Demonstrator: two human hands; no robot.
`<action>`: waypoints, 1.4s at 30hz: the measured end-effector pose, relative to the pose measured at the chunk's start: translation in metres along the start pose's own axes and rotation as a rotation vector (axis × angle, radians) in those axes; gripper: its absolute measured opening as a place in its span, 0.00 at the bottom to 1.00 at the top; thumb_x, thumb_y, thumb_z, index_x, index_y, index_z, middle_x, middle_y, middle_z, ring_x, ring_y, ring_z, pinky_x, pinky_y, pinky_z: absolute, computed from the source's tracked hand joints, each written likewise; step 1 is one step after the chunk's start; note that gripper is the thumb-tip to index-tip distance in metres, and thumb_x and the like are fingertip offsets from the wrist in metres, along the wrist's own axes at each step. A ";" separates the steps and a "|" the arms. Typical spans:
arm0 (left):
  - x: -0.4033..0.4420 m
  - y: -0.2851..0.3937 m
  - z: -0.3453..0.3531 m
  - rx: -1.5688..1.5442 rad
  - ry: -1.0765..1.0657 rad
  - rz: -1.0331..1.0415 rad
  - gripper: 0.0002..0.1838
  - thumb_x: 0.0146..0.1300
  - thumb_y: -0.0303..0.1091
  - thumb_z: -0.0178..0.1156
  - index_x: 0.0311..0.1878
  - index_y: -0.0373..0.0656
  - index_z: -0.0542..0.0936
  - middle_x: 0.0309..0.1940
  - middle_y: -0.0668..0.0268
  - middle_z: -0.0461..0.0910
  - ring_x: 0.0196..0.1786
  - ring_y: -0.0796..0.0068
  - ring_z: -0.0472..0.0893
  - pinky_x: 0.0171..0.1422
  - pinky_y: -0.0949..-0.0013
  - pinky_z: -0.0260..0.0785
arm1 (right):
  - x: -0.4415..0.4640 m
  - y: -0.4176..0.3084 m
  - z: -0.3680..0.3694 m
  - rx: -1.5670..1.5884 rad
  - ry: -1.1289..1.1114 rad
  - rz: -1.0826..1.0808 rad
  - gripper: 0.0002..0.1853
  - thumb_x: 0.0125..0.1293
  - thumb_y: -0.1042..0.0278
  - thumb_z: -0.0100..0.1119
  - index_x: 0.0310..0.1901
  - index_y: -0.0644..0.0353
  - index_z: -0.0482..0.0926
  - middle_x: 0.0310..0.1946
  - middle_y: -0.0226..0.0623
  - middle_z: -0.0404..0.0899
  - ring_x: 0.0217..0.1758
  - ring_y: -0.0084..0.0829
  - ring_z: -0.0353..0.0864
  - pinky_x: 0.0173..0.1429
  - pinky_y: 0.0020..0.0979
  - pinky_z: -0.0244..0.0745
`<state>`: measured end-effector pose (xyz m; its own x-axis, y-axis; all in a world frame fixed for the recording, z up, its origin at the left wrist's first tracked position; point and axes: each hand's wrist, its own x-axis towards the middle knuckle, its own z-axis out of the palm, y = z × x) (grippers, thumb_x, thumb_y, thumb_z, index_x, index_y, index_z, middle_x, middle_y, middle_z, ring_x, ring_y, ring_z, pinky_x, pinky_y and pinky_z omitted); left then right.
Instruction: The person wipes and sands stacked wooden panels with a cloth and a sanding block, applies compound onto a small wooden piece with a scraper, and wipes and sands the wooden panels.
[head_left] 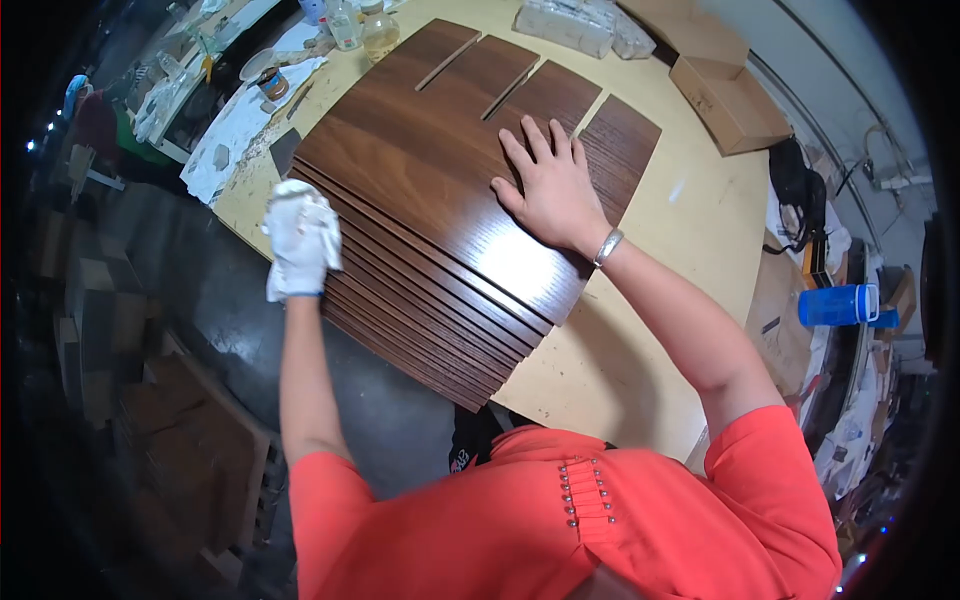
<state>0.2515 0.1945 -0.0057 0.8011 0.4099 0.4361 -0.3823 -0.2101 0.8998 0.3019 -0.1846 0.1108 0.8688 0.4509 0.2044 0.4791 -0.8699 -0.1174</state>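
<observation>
A stack of dark brown wood-grain panels [400, 170] lies fanned on the yellowish table, their long edges stepped toward my body. The top panel has three narrow slots at its far side. My right hand [550, 190], bare with a metal bracelet at the wrist, rests flat on the top panel near the slots, fingers spread. At the left edge of the stack is my left hand [302, 245], in a white glove, closed around a white cloth [297, 200] with brownish stains. The cloth and glove look alike, so their border is hard to make out.
Bottles [378, 35] and a small jar [272, 84] stand at the table's far left. A plastic-wrapped bundle [565, 25] and an open cardboard box [735, 108] sit at the far side. At right is a blue bottle [833, 306].
</observation>
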 end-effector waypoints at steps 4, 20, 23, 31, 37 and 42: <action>0.081 0.025 -0.062 1.305 -0.097 0.181 0.16 0.72 0.41 0.59 0.54 0.42 0.82 0.52 0.51 0.80 0.56 0.53 0.80 0.61 0.52 0.72 | 0.001 0.000 -0.001 0.012 0.003 0.017 0.36 0.74 0.41 0.49 0.77 0.53 0.65 0.80 0.51 0.57 0.83 0.61 0.50 0.83 0.60 0.46; -0.247 0.114 0.113 0.629 -0.411 0.238 0.14 0.62 0.51 0.66 0.48 0.59 0.86 0.42 0.69 0.80 0.47 0.60 0.82 0.59 0.51 0.73 | 0.001 -0.001 0.004 -0.067 0.006 0.017 0.36 0.75 0.40 0.47 0.78 0.51 0.64 0.80 0.49 0.58 0.83 0.59 0.52 0.84 0.57 0.47; -0.185 0.075 0.070 0.786 -0.111 0.232 0.18 0.69 0.41 0.62 0.55 0.39 0.79 0.47 0.55 0.80 0.51 0.48 0.82 0.60 0.50 0.75 | 0.002 0.001 0.006 -0.059 0.016 0.015 0.36 0.74 0.40 0.48 0.77 0.50 0.65 0.80 0.48 0.58 0.82 0.59 0.53 0.83 0.57 0.48; 0.006 0.011 -0.027 0.837 0.168 -0.083 0.15 0.70 0.37 0.61 0.54 0.39 0.79 0.49 0.55 0.81 0.51 0.59 0.81 0.55 0.57 0.72 | 0.003 0.002 0.006 -0.053 0.036 0.006 0.35 0.73 0.40 0.51 0.77 0.49 0.66 0.80 0.47 0.60 0.81 0.59 0.55 0.83 0.56 0.49; -0.148 0.057 0.065 0.847 0.276 0.160 0.29 0.70 0.54 0.59 0.68 0.47 0.74 0.62 0.48 0.76 0.64 0.44 0.74 0.69 0.45 0.68 | 0.004 0.002 0.005 -0.057 0.029 0.013 0.35 0.73 0.40 0.51 0.77 0.49 0.66 0.80 0.47 0.60 0.82 0.58 0.55 0.83 0.55 0.49; -0.248 0.100 0.100 0.685 -0.290 0.291 0.25 0.70 0.57 0.58 0.56 0.44 0.78 0.54 0.51 0.80 0.61 0.48 0.76 0.64 0.43 0.70 | 0.004 0.003 0.006 -0.043 0.037 0.017 0.35 0.73 0.41 0.51 0.76 0.49 0.67 0.80 0.46 0.60 0.82 0.58 0.55 0.83 0.55 0.49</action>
<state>0.0610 -0.0167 -0.0252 0.8361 0.0273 0.5478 -0.3025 -0.8102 0.5020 0.3071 -0.1845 0.1056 0.8713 0.4290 0.2382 0.4578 -0.8855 -0.0793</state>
